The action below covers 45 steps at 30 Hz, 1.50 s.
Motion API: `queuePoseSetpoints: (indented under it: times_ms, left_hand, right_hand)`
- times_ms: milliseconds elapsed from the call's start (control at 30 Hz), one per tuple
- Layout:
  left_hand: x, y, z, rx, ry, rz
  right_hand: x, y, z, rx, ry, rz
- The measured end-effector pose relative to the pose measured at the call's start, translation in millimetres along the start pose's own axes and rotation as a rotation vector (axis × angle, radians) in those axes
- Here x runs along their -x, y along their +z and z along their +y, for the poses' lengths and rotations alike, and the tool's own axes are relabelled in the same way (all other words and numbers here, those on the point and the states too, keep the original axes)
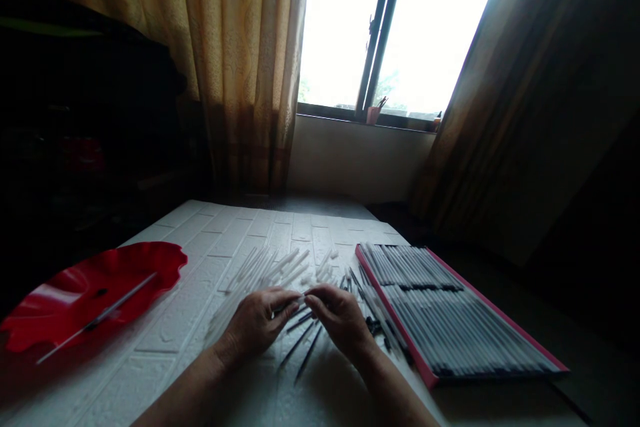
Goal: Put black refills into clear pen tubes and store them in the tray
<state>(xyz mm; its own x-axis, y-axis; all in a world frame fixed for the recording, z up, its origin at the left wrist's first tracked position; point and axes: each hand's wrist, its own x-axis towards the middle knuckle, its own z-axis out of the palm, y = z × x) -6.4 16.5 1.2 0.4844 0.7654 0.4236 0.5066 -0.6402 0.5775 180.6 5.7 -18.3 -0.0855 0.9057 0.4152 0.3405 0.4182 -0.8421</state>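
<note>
My left hand (pixel 261 320) and my right hand (pixel 340 317) meet over the middle of the table, thumbs and fingers pinched close together. Between their fingertips shows a small translucent piece (pixel 302 299), mostly hidden, so its exact kind is unclear. Just beyond the hands lie loose clear plastic tubes (pixel 290 267) in a spread pile. Several thin dark sticks (pixel 309 353), perhaps pen refills, lie beneath and between the hands. Close to my right wrist is a small black clump of parts (pixel 373 325).
To the right stands a pink-edged tray (pixel 395 317) holding two rows of slim grey-black sticks in clear sleeves. On the left, a red wavy-rimmed dish (pixel 60 290) has one long thin stick (pixel 100 317) across it. The white brick-patterned tabletop (pixel 165 323) lies under everything.
</note>
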Motion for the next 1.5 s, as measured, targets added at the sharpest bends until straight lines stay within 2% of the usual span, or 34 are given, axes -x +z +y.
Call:
queuePoseSetpoints:
  times_ms: [100,200,467,700,867,1133,1300,1400,1500]
  left_hand:
    - [0.8,-0.4,3.5,-0.013,-0.001,-0.021]
    - [2.4,0.4,4.7,-0.038,0.001,-0.036]
    - [2.2,3.3,2.1,0.011,0.025,-0.034]
    - [0.8,-2.1,4.5,-0.014,-0.018,-0.004]
    - [1.2,-0.8,2.9,-0.014,-0.010,-0.010]
    - [1.9,2.6,3.9,-0.065,0.011,-0.033]
    - [1.3,3.9,5.8,-0.050,0.022,-0.033]
    - [0.5,1.6,5.8,-0.036,0.000,-0.007]
    - [0.4,-1.1,5.3,-0.034,-0.015,-0.003]
  right_hand:
    - [0.0,-2.9,-5.4,0.209,-0.065,-0.002]
    - [-0.3,-2.0,-5.9,0.310,-0.083,-0.011]
    - [-1.7,0.5,4.5,0.193,0.001,-0.055]
    - [1.8,-3.2,0.9,-0.110,0.024,-0.077]
    - [1.4,-2.9,4.4,0.030,-0.009,-0.077]
    - [-0.3,-1.8,-1.2,0.327,-0.053,0.005]
    - [-1.0,-0.5,1.1,0.303,-0.034,-0.005]
    - [-0.1,-3.7,-2.9,0.198,-0.013,0.002]
    - [1.9,-6.4,-7.5,0.069,-0.003,-0.042]
